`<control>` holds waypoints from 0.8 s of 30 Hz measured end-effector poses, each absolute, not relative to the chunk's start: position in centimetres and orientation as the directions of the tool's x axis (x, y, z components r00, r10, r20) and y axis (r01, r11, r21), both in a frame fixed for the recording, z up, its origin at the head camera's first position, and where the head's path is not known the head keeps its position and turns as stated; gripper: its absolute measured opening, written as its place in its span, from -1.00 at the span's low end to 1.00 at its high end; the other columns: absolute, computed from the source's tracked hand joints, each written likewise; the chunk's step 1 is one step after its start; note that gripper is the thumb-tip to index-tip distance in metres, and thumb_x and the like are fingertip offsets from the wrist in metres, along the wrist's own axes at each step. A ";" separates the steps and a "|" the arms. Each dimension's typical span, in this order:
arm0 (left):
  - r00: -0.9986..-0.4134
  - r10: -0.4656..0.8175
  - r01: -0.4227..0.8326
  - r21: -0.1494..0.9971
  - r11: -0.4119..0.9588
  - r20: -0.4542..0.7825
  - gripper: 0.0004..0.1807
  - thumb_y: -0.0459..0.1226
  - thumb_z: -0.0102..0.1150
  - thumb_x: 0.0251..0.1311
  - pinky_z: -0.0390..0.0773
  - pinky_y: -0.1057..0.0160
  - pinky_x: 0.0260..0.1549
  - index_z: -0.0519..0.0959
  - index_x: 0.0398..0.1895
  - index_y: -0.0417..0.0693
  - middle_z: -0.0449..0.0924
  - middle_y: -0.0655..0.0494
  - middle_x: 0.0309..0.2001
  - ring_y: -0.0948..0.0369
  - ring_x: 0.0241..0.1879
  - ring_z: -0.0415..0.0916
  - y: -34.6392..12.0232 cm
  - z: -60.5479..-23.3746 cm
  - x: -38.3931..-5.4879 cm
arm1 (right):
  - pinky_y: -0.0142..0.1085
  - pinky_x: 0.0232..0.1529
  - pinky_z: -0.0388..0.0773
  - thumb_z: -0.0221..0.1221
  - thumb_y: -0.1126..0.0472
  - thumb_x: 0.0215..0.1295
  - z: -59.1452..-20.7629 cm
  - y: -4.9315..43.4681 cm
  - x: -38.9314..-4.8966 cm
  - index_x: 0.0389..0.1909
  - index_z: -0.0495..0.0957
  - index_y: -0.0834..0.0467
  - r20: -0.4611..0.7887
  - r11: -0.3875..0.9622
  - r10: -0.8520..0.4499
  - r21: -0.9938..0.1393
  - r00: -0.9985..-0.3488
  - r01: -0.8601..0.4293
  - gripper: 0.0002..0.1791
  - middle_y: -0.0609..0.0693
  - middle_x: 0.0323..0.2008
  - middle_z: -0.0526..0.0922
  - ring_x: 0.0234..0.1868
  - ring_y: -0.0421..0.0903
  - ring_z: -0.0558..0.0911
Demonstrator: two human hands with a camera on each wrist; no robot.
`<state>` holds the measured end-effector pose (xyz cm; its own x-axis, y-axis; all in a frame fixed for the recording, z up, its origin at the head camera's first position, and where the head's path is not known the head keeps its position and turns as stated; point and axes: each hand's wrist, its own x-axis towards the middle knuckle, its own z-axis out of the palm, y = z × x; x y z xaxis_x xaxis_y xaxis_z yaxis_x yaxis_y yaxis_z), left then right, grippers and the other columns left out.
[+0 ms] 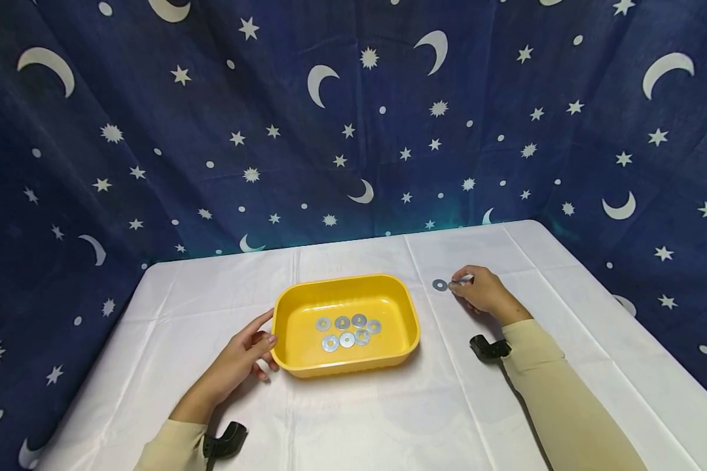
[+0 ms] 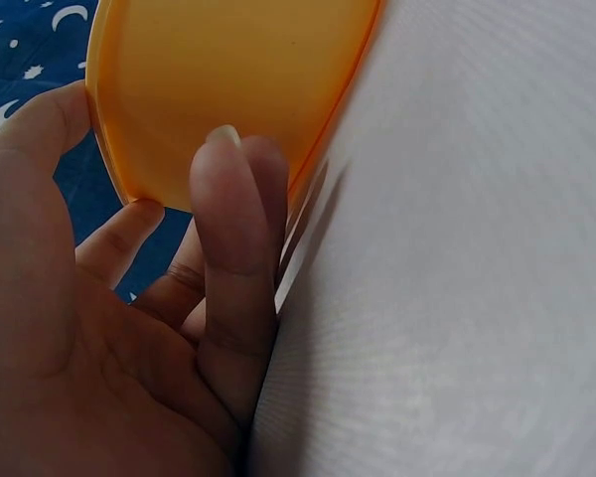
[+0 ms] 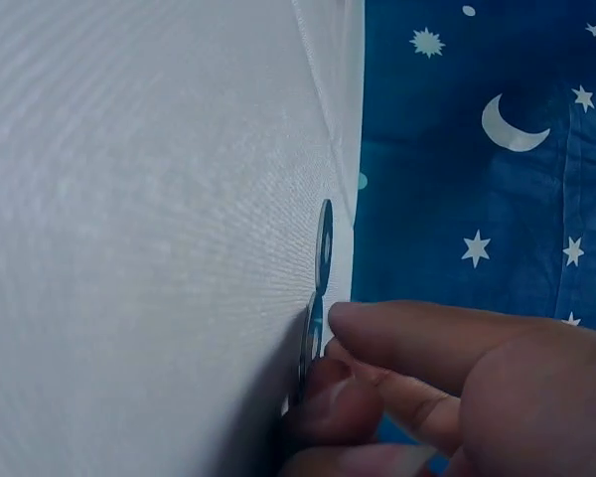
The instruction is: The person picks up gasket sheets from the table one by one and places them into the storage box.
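A yellow plastic tray sits on the white-covered table, with several metal washers lying flat on its floor. My left hand holds the tray's left end, thumb at the rim and fingers spread along the outer wall; the left wrist view shows the tray's wall beyond the fingers. Right of the tray, my right hand pinches a washer between thumb and forefinger, low over the cloth. Another washer lies just left of those fingertips, and the two overlap in the right wrist view.
The white tablecloth has fold creases. A dark blue curtain with moons and stars hangs behind the table and on both sides. Each wrist wears a black strapped device, such as the one on the right.
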<state>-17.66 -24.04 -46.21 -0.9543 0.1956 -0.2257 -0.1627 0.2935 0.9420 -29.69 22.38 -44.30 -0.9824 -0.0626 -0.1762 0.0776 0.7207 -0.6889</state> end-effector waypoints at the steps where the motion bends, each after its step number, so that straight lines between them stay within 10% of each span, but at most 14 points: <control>1: -0.954 0.201 -0.159 0.943 0.291 -0.223 -0.38 -0.05 0.00 0.28 0.64 0.12 -0.52 0.06 0.37 0.39 0.41 -0.12 -0.17 0.03 -0.41 0.59 -24.0 -46.2 -17.7 | -0.32 -0.71 0.45 0.13 0.15 0.22 -44.3 22.4 -29.7 -0.04 0.43 0.20 -0.179 0.729 -0.063 -0.680 -0.982 0.077 -0.67 0.03 -0.63 0.43 -0.72 -0.13 0.44; 24: -0.954 0.163 -0.194 0.935 0.297 -0.250 -0.39 -0.04 0.03 0.26 0.64 0.14 -0.51 0.09 0.34 0.49 0.42 -0.12 -0.14 0.03 -0.40 0.58 -23.8 -46.0 -17.6 | -0.33 -0.69 0.44 0.22 0.22 0.11 -44.5 22.6 -29.7 -0.14 0.36 0.29 -0.167 0.756 -0.101 -0.654 -0.981 0.033 -0.65 0.03 -0.56 0.36 -0.71 -0.17 0.42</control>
<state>-17.56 -23.84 -46.03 -0.9544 0.1630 -0.2501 -0.1942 0.2974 0.9348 -29.70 22.58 -44.51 -0.9807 -0.1012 -0.1671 0.0334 0.7559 -0.6538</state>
